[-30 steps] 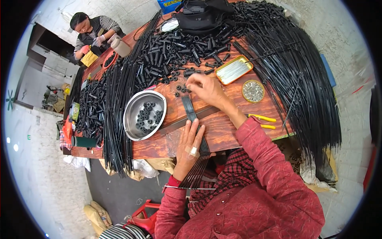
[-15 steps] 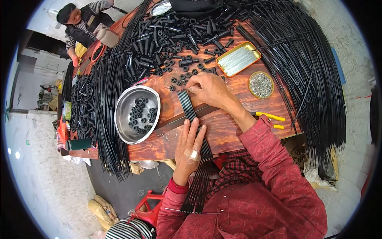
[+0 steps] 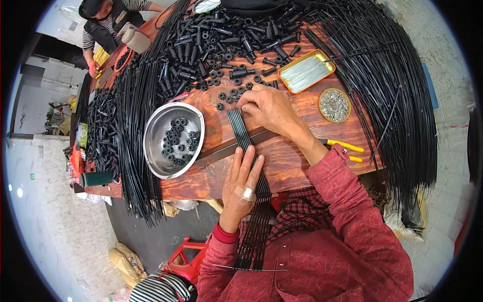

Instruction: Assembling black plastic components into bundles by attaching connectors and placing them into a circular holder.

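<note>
A flat row of thin black rods (image 3: 238, 126) runs from the table top down over its front edge toward my lap. My left hand (image 3: 240, 189) lies on this row with its fingers stretched out, a pale bandage on its back. At the far end of the row my right hand (image 3: 274, 111) is closed, thumb and fingers pinched together; whatever sits between them is too small to name. Under the rods a dark flat bar (image 3: 215, 153) crosses the table. A thin metal wire (image 3: 274, 270) passes across the rods' near ends.
On the left, a metal bowl (image 3: 150, 155) holds small black ring-like parts. Black tubular parts (image 3: 201, 55) heap at the back. An orange-yellow tray (image 3: 288, 88) of thin pale pins, a round tin (image 3: 348, 111) of metal bits and yellow-handled pliers (image 3: 347, 147) sit right. Another person (image 3: 108, 22) works far left.
The whole view has shifted slightly. My right hand stays pinched at the rods' far end, and my left hand stays flat on them. The other person has leaned closer to the table.
</note>
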`<state>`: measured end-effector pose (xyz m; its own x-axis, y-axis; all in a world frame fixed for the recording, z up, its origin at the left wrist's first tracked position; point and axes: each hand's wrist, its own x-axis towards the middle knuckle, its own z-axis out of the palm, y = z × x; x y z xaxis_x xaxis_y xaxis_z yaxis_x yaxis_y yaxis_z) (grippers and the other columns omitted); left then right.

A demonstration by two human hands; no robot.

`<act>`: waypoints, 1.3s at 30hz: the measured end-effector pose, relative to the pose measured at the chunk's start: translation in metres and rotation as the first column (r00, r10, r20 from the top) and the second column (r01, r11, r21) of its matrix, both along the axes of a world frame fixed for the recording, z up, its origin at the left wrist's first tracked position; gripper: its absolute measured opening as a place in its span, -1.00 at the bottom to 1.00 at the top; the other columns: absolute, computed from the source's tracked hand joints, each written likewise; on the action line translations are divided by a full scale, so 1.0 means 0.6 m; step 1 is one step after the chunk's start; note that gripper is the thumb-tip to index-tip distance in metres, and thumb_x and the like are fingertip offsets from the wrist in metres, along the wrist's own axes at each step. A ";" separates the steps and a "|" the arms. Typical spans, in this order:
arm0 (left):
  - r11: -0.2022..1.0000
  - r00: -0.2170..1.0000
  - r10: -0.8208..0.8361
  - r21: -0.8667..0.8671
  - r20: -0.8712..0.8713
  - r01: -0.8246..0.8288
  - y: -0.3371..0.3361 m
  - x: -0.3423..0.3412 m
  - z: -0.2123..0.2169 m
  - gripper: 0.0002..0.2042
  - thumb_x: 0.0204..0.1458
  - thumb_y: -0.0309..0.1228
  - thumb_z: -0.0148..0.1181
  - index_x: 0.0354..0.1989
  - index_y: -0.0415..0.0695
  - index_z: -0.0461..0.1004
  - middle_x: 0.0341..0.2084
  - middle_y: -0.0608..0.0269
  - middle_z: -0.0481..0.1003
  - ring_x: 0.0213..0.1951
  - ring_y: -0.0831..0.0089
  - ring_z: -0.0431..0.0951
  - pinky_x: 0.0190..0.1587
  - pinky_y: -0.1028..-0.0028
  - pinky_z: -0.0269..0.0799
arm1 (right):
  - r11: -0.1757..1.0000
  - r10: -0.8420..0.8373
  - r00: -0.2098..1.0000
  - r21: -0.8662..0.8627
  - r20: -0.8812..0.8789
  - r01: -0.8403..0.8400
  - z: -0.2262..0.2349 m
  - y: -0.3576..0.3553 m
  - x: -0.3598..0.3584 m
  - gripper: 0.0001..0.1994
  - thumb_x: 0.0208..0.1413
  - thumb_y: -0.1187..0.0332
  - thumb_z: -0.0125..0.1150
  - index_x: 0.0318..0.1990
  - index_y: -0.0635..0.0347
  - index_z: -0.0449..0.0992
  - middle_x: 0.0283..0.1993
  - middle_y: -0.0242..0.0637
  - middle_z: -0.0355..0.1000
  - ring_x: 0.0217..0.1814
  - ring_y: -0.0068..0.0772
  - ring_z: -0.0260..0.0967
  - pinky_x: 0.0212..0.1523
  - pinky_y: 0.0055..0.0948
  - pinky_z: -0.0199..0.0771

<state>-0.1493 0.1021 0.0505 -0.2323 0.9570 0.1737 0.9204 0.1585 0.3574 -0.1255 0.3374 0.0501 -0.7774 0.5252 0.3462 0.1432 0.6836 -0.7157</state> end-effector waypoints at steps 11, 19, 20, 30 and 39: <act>1.000 1.000 -0.004 0.016 -0.013 0.004 0.000 -0.004 -0.009 -0.27 -0.11 -0.74 0.01 0.36 -0.04 0.32 0.43 0.10 0.15 0.45 -0.04 0.09 0.40 0.04 0.11 | 1.000 -0.002 1.000 -0.006 -0.019 0.002 -0.004 -0.005 -0.003 -0.90 0.10 0.34 0.29 -0.29 0.13 0.63 -0.34 -0.23 0.47 -0.29 -0.11 0.50 -0.26 -0.20 0.46; 1.000 1.000 -0.002 0.016 0.028 0.001 0.000 -0.003 -0.002 -0.27 -0.12 -0.73 0.03 0.36 -0.04 0.32 0.44 0.09 0.14 0.45 -0.04 0.08 0.40 0.05 0.11 | 1.000 -0.005 1.000 0.002 -0.028 0.005 0.002 -0.010 -0.005 -0.88 0.10 0.34 0.32 -0.33 0.17 0.56 -0.32 -0.25 0.46 -0.29 -0.12 0.49 -0.30 -0.23 0.45; 1.000 1.000 -0.003 0.014 0.009 0.003 -0.001 -0.004 -0.004 -0.27 -0.13 -0.74 0.03 0.36 -0.04 0.32 0.44 0.09 0.14 0.45 -0.04 0.09 0.40 0.05 0.12 | 1.000 -0.006 0.998 -0.024 -0.061 0.004 0.000 -0.012 -0.007 -0.91 0.10 0.37 0.29 -0.33 0.17 0.56 -0.31 -0.23 0.46 -0.29 -0.10 0.49 -0.29 -0.22 0.46; 1.000 1.000 0.001 0.020 0.020 -0.001 -0.001 -0.003 0.000 -0.23 -0.17 -0.76 0.03 0.36 -0.02 0.32 0.43 0.08 0.15 0.45 -0.03 0.10 0.39 0.05 0.15 | 1.000 0.017 0.994 0.023 -0.110 -0.015 -0.013 -0.009 -0.009 -0.93 0.07 0.51 0.20 -0.28 0.20 0.55 -0.31 -0.16 0.43 -0.26 -0.04 0.47 -0.24 -0.18 0.46; 0.999 1.000 0.015 0.035 -0.016 -0.015 -0.002 -0.004 -0.014 -0.23 -0.18 -0.76 0.04 0.36 0.01 0.33 0.44 0.02 0.12 0.44 -0.05 0.10 0.38 0.07 0.16 | 1.000 0.027 0.993 0.020 -0.119 -0.025 -0.011 -0.015 -0.008 -0.93 0.08 0.49 0.20 -0.29 0.24 0.55 -0.33 -0.16 0.42 -0.30 -0.05 0.46 -0.27 -0.20 0.45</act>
